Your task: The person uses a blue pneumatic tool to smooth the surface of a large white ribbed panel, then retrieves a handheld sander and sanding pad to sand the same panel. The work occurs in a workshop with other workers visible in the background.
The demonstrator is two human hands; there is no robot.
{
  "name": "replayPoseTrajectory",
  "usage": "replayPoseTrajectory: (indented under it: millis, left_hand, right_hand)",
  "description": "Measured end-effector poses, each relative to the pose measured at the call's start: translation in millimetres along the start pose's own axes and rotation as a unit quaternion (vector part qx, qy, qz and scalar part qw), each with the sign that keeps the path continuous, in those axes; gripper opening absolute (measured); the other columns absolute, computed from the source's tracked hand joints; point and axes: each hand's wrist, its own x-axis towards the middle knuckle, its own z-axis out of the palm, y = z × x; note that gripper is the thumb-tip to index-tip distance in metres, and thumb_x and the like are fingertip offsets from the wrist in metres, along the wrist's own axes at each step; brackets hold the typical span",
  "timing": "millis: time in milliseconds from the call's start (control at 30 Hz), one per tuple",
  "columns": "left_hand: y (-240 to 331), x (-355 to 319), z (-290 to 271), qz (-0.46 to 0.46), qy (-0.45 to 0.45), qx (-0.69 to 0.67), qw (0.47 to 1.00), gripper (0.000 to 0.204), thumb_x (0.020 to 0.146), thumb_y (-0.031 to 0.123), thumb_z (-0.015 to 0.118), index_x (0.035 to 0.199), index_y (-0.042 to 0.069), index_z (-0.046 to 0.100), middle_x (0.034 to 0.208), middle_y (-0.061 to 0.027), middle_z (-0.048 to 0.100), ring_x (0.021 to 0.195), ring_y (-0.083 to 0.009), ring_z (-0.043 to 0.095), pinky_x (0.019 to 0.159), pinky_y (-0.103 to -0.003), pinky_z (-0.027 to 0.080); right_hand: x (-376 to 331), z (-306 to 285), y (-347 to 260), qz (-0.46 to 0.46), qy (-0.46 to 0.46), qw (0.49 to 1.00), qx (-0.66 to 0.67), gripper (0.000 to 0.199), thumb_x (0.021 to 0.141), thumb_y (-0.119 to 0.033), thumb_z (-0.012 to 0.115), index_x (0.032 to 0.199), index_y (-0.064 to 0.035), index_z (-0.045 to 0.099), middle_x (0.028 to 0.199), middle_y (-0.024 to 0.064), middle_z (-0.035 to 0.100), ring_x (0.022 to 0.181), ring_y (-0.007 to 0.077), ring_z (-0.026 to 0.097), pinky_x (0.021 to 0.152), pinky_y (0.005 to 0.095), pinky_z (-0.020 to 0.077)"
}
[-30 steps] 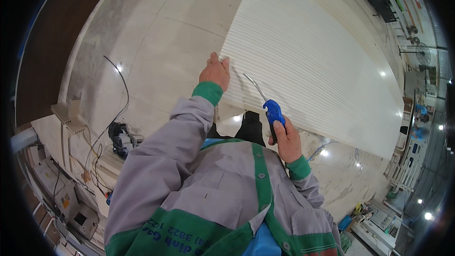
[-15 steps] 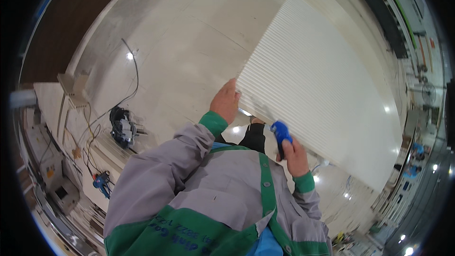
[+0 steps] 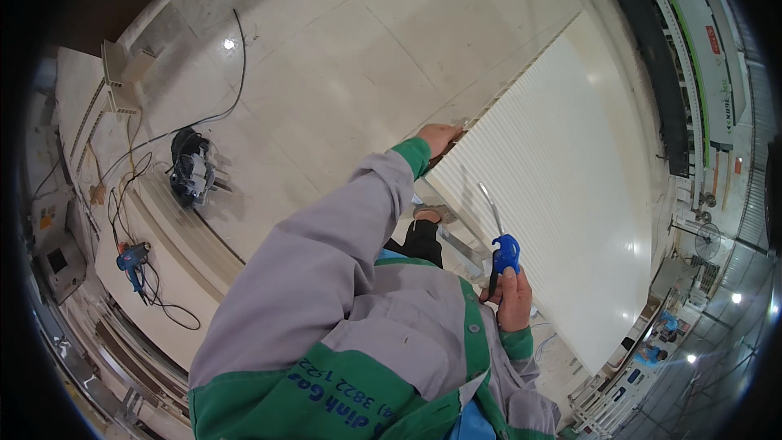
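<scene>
A large white ribbed panel (image 3: pixel 570 155) lies flat in front of me and to my right, raised above the floor on a metal frame (image 3: pixel 463 251). At its left corner my left hand (image 3: pixel 441 138) grips the edge, the fingertips partly hidden there. My right hand (image 3: pixel 513 303) is closed round a blue air blow gun (image 3: pixel 507 253) with a long, bent metal nozzle. The nozzle reaches over the panel's near edge, close above the ribs. Whether its tip touches the surface I cannot tell.
To my left a black and grey power tool (image 3: pixel 191 169) sits near a dark cable (image 3: pixel 232 112). A blue heat gun (image 3: pixel 133 263) lies with its cord on pale boards (image 3: pixel 183 232). Far right, people (image 3: pixel 652 354) in blue are by a bench, near a standing fan (image 3: pixel 708 239).
My left hand has moved right and farther away, along the panel's edge. The blow gun has shifted slightly right and lower, its nozzle now plainly visible. The whole view has turned a little.
</scene>
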Motion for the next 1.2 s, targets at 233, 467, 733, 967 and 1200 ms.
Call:
replayPoseTrajectory:
  millis: [233, 467, 733, 967, 1200]
  left_hand:
    - [-11.0, -5.7, -4.6, -0.062, 0.008, -0.186, 0.980, 0.047, 0.104, 0.041, 0.060, 0.118, -0.003, 0.072, 0.102, -0.0102, 0.075, 0.078, -0.0139, 0.067, 0.073, -0.029, 0.054]
    - [-5.5, -1.3, -2.2, 0.023, 0.021, -0.014, 0.999, 0.050, 0.103, 0.042, 0.061, 0.126, -0.001, 0.069, 0.107, -0.0082, 0.075, 0.090, -0.0159, 0.068, 0.081, -0.029, 0.053]
    - [33.0, -33.2, 39.6, 0.286, 0.053, 0.540, 0.790, 0.067, 0.105, 0.035, 0.051, 0.157, -0.002, 0.029, 0.161, -0.0274, 0.033, 0.151, -0.0393, 0.032, 0.123, -0.044, 0.029]
    - [64.6, -21.9, 62.6, 0.296, 0.044, 0.630, 0.716, 0.069, 0.106, 0.033, 0.047, 0.158, -0.003, 0.020, 0.164, -0.0285, 0.024, 0.152, -0.0410, 0.026, 0.123, -0.047, 0.028]
    - [98.5, 12.7, 85.4, 0.184, 0.016, 0.525, 0.831, 0.063, 0.108, 0.037, 0.041, 0.160, 0.005, 0.024, 0.157, -0.0259, 0.040, 0.134, -0.0434, 0.051, 0.108, -0.049, 0.046]
  right_hand:
    - [3.8, 7.3, -9.4, -0.004, 0.013, 0.999, -0.031, 0.038, 0.110, -0.035, 0.050, 0.122, -0.0003, 0.060, 0.082, 0.0037, 0.062, 0.066, 0.0127, 0.063, 0.061, 0.0264, 0.0535]
    - [17.5, 8.5, -20.9, -0.033, 0.006, 0.997, -0.071, 0.038, 0.110, -0.033, 0.050, 0.126, 0.0000, 0.060, 0.080, 0.0018, 0.059, 0.065, 0.0099, 0.061, 0.059, 0.0264, 0.0504]
    - [32.5, 3.8, -31.6, -0.049, 0.016, 0.996, -0.078, 0.037, 0.110, -0.032, 0.051, 0.126, -0.0005, 0.062, 0.080, 0.0010, 0.059, 0.063, 0.0088, 0.058, 0.057, 0.0255, 0.0478]
    - [29.8, -4.1, -35.0, -0.042, 0.022, 0.997, -0.053, 0.039, 0.109, -0.035, 0.053, 0.129, -0.0016, 0.061, 0.080, 0.0006, 0.058, 0.063, 0.0086, 0.059, 0.059, 0.0257, 0.0486]
    - [21.0, -27.7, -18.6, 0.005, 0.054, 0.998, -0.045, 0.040, 0.110, -0.035, 0.052, 0.128, -0.0013, 0.062, 0.076, -0.0002, 0.057, 0.063, 0.0085, 0.059, 0.058, 0.0254, 0.0476]
